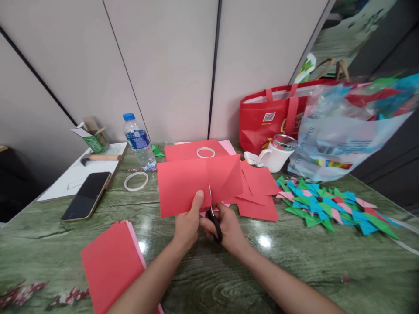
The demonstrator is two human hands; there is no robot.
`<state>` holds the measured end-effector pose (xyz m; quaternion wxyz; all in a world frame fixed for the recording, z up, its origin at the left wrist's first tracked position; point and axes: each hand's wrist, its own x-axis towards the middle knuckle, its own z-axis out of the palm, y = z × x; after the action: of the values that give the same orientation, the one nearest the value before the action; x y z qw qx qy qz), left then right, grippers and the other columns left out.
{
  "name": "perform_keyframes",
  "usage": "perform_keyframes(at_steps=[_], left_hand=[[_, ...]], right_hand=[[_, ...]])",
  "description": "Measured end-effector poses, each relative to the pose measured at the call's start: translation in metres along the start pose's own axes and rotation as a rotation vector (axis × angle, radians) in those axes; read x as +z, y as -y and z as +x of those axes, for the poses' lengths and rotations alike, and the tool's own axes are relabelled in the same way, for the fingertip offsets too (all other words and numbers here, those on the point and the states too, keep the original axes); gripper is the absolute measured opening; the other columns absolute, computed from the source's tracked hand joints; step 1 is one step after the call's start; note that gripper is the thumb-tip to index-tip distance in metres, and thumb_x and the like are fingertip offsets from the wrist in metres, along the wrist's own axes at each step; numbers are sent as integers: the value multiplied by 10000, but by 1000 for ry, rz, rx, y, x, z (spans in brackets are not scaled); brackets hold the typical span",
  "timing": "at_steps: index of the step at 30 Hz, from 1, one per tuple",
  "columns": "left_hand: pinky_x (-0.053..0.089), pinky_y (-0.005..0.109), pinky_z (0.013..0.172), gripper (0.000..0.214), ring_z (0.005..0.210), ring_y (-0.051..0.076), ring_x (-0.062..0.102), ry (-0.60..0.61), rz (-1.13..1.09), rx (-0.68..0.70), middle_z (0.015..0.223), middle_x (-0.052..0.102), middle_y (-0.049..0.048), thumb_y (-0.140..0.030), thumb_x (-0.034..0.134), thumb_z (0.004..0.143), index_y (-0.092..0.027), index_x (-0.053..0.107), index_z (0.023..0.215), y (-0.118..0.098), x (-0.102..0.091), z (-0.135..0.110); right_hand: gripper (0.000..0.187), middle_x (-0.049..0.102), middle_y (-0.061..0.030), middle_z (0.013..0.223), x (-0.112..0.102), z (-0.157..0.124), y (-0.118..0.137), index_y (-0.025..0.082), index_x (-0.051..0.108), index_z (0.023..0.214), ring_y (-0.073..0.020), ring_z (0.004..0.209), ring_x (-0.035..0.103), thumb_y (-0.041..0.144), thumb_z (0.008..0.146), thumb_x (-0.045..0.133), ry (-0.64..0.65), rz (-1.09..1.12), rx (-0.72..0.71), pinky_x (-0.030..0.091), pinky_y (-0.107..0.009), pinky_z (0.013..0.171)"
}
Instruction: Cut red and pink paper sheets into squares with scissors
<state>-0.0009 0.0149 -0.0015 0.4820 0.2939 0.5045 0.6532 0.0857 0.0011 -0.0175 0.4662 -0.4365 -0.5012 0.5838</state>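
Red paper (183,187) pinched by left hand (187,224); right hand (229,226) grips scissors (213,220). Best hold sheet taut, blades along crease, imo.

Scissors (215,223): handles mostly buried in right hand (229,227), only one blade seen against red sheet (183,187). Left hand (187,224): fingers behind sheet, just thumb shows. Both forearms cut at bottom edge. Red paper stack (111,266) runs off bottom too. Plastic bag (343,135) blurred, cut at right edge; contents unclear. Bottle (140,141) label & red bag (262,126) print too small to read.
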Motion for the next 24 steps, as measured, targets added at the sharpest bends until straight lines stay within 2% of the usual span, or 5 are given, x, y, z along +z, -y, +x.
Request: perform_keyframes(at_steps=[3,8,12,17,24], left_hand=[[457,315,764,422,830,198,596,17,1,-27,869,647,62,-397,659,578,-146,614,914,1,-1,0],[458,295,753,351,830,176,583,52,-50,-35,943,631,60,-360,665,592,-165,630,881,4,0,-3],[468,295,715,326,805,174,582,63,-55,-68,935,631,59,-358,662,599,-169,630,862,4,1,-3],[458,298,756,328,835,178,578,52,-40,-47,956,627,62,-362,661,597,-164,630,857,2,1,-3],[469,293,702,338,760,166,584,66,-13,-33,881,634,55,-368,650,610,-160,621,874,4,-1,-2]], right_hand=[[381,505,73,465,-1,1,1,167,448,837,-86,397,457,329,588,687,14,-8,-22,351,-180,393],[261,518,37,514,-4,3,5,148,518,710,-93,451,457,326,599,672,53,-4,-71,362,-201,451],[247,506,38,509,-4,3,6,139,549,737,-86,445,427,299,597,674,49,-6,-70,337,-197,443],[268,496,41,523,-5,3,3,139,548,769,-79,444,411,288,589,679,44,14,-66,318,-191,433],[217,472,49,494,-4,3,7,152,511,656,-72,421,396,290,592,665,41,-11,-61,308,-188,418]])
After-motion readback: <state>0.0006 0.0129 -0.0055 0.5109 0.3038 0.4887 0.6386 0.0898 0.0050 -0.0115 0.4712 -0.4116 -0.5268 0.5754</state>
